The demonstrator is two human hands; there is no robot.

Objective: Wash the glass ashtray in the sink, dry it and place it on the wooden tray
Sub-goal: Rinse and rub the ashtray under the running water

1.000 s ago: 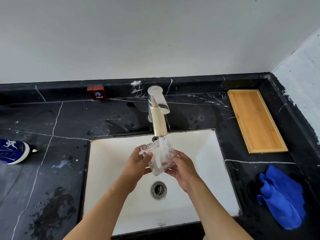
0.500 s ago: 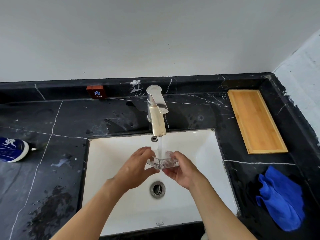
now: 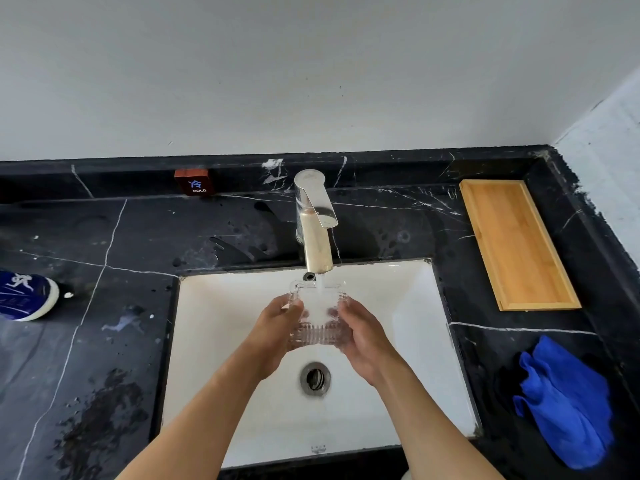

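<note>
The square ribbed glass ashtray [image 3: 318, 315] is held over the white sink [image 3: 412, 341], its open side turned up toward the tap. Water runs from the metal faucet [image 3: 314, 226] straight into it. My left hand [image 3: 273, 332] grips its left side and my right hand [image 3: 367, 336] grips its right side. The wooden tray [image 3: 516, 242] lies on the black counter at the back right with nothing on it. A crumpled blue cloth [image 3: 568, 403] lies on the counter to the right of the sink.
The drain [image 3: 314, 378] sits below my hands. A small "COLD" sign [image 3: 194, 183] stands on the back ledge. A blue and white object [image 3: 24, 296] lies at the left edge. Water stains mark the black marble counter [image 3: 104, 427] on the left.
The ashtray went from tilted on edge, to flat, to tipped with its opening facing up under the stream. Both hands kept hold and rose slightly toward the spout.
</note>
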